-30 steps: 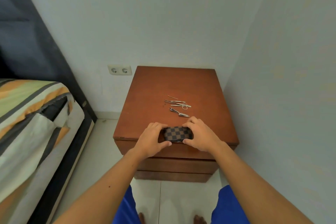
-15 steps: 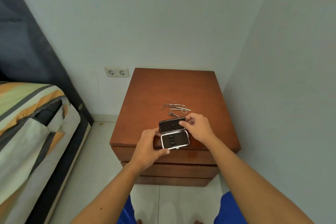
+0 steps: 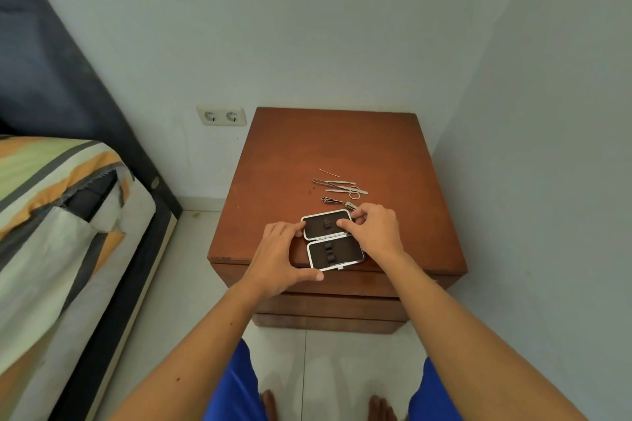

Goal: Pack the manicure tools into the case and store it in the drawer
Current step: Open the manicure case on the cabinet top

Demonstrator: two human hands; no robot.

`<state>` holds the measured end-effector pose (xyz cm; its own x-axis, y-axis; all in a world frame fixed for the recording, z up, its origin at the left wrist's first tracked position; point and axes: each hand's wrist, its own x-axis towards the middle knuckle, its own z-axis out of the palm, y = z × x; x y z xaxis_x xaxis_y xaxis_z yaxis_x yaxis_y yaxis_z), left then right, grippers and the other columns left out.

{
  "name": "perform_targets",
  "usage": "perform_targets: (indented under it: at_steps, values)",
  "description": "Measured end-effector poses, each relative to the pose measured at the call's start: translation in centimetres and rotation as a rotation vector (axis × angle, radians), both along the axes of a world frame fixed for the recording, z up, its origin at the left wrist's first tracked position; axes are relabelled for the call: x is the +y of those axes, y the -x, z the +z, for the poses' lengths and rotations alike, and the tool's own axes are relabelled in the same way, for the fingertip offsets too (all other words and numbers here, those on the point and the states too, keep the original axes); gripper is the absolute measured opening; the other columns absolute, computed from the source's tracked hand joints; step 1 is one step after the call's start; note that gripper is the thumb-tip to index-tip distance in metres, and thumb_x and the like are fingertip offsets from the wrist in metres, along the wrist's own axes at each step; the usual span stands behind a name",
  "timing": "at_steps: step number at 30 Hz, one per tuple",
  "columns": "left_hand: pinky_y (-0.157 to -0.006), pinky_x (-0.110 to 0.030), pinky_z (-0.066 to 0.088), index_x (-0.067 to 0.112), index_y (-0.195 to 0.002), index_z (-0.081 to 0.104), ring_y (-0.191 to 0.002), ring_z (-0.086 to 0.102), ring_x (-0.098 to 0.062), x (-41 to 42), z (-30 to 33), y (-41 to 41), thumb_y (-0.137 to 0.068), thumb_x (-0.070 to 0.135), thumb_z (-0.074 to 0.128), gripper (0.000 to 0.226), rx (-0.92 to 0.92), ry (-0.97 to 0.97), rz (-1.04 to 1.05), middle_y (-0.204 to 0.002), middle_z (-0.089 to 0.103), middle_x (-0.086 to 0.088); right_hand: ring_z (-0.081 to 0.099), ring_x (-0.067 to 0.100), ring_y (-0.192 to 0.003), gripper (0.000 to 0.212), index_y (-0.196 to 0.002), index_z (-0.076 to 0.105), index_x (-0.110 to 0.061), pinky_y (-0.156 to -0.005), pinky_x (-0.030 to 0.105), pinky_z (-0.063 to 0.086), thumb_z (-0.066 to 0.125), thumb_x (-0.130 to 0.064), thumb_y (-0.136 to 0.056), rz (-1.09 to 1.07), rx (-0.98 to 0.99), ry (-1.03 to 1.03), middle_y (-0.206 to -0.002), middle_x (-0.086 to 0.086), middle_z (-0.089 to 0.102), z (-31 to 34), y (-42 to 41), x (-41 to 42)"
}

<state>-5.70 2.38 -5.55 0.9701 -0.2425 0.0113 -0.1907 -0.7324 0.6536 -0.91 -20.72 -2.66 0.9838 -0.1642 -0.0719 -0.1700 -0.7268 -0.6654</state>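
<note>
Both bare arms reach forward from the bottom of the view, converging toward the middle. The left hand [image 3: 278, 255] is cupped with its thumb stretched out to the right and fingers curled up ahead. The right hand [image 3: 374, 232] sits a bit further forward, fingers bent and pinching at the tips.

case [image 3: 332, 239] laid open flat at nightstand [image 3: 297, 147] front edge | far half pinched by right hand [image 3: 374, 232] | near half held by left hand [image 3: 278, 255] | tools [image 3: 338, 186] scattered just behind case | bed [image 3: 58, 215] seen at left | socket [image 3: 221, 116] mounted on wall
</note>
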Motion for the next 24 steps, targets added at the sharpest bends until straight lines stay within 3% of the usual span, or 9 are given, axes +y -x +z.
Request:
perform_targets:
  at_steps: [5,10,13,16,20,24]
  values:
    - [-0.107,-0.03,0.042,0.022,-0.153,0.046,-0.128,0.037,-0.006,0.4,1.5,-1.0,-0.071,0.071,0.086,0.104,0.049,-0.045,-0.061,-0.134,0.051,0.012,0.067,0.013,-0.085,0.022,-0.096,0.077,-0.023,-0.071,0.028,0.047,0.08,-0.044,-0.086,-0.001,-0.008,-0.001,-0.082,-0.009,0.071,0.3,1.8,-1.4]
    - [-0.106,-0.038,0.048,0.018,-0.143,0.062,-0.125,0.051,-0.017,-0.4,2.5,-3.8,-0.104,0.044,0.063,0.047,-0.041,-0.102,0.015,-0.133,0.063,0.003,0.067,0.011,-0.078,0.022,-0.083,0.076,-0.024,-0.067,0.029,0.05,0.083,-0.045,-0.082,0.03,0.071,0.052,-0.077,-0.009,0.071,-0.1,4.8,-2.4]
    - [-0.095,-0.036,0.051,0.023,-0.125,0.074,-0.11,0.057,-0.016,-1.3,2.6,-5.2,-0.104,0.035,0.066,0.025,-0.04,-0.116,0.074,-0.116,0.065,0.007,0.066,0.011,-0.077,0.018,-0.08,0.076,-0.024,-0.065,0.027,0.046,0.083,-0.04,-0.084,0.031,0.081,0.065,-0.074,-0.009,0.07,-0.4,5.5,-2.4]
    - [-0.083,-0.036,0.053,0.028,-0.099,0.075,-0.095,0.063,-0.017,-1.5,2.6,-5.1,-0.096,0.031,0.076,0.005,-0.009,-0.095,0.117,-0.098,0.067,0.011,0.066,0.013,-0.076,0.015,-0.078,0.076,-0.023,-0.066,0.027,0.045,0.079,-0.034,-0.088,0.022,0.08,0.078,-0.073,-0.007,0.07,-0.3,5.1,-2.7]
    - [-0.069,-0.034,0.055,0.028,-0.075,0.07,-0.075,0.07,-0.01,-0.4,1.9,-3.2,-0.086,0.04,0.085,0.022,0.104,-0.053,0.191,-0.074,0.074,0.013,0.063,0.011,-0.073,0.012,-0.081,0.078,-0.023,-0.066,0.026,0.043,0.077,-0.029,-0.091,0.006,0.045,0.075,-0.074,-0.008,0.069,0.1,3.4,-3.1]
    - [-0.064,-0.031,0.052,0.026,-0.067,0.072,-0.073,0.068,-0.008,-0.1,1.0,-1.2,-0.081,0.046,0.09,0.031,0.146,0.008,0.211,-0.07,0.074,0.014,0.066,0.014,-0.078,0.013,-0.08,0.08,-0.024,-0.068,0.026,0.043,0.083,-0.036,-0.086,-0.006,0.014,0.047,-0.076,-0.008,0.071,0.2,1.3,-2.6]
